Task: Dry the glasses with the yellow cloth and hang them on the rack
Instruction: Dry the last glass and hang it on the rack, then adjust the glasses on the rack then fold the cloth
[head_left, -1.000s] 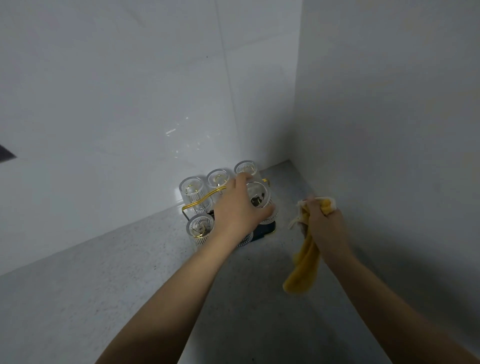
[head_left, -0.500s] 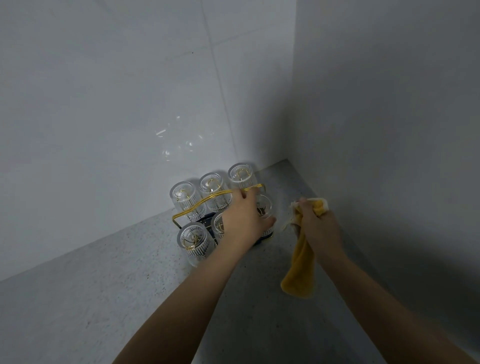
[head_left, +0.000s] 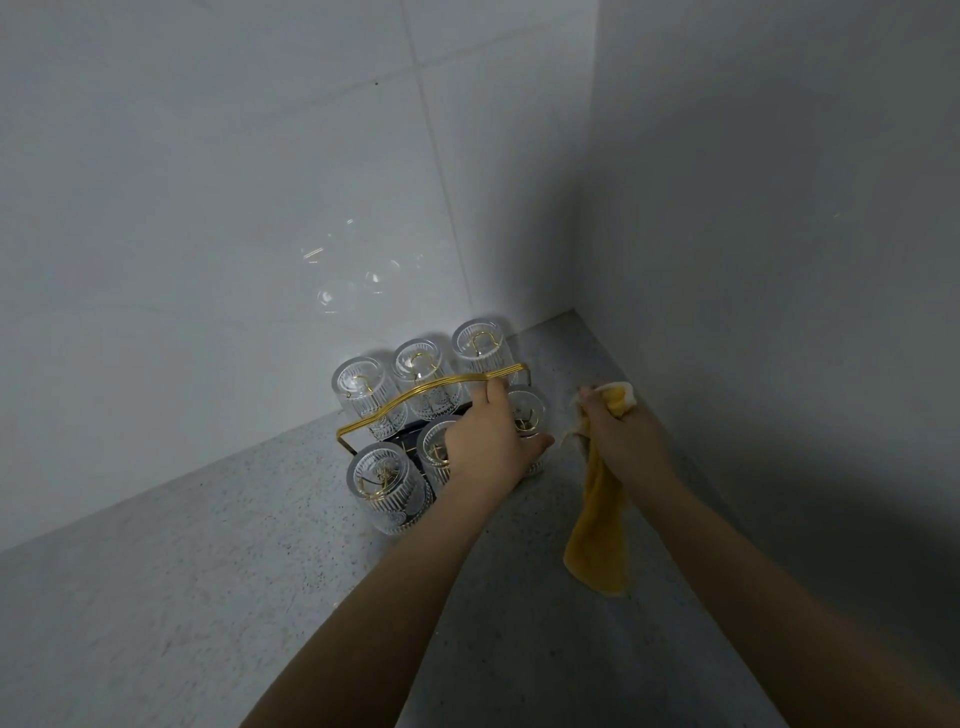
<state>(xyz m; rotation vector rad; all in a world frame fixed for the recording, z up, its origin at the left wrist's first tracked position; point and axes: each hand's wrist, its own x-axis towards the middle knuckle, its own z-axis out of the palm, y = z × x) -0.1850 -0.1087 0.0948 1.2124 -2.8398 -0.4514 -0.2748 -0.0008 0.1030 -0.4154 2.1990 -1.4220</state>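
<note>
6 ribbed clear glasses (head_left: 382, 470) inverted on gold-wire rack (head_left: 415, 402) | L hand (head_left: 491, 441) grips front-right glass (head_left: 525, 410) | R hand (head_left: 615, 434) clutches 1 yellow cloth (head_left: 597, 540), hanging limp

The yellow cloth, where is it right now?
In the head view, the yellow cloth hangs from the right hand, just right of the glass rack, near the wall corner.

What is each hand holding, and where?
Right hand grips the yellow cloth by its top end. Left hand rests over a racked glass; grip unclear.
</note>
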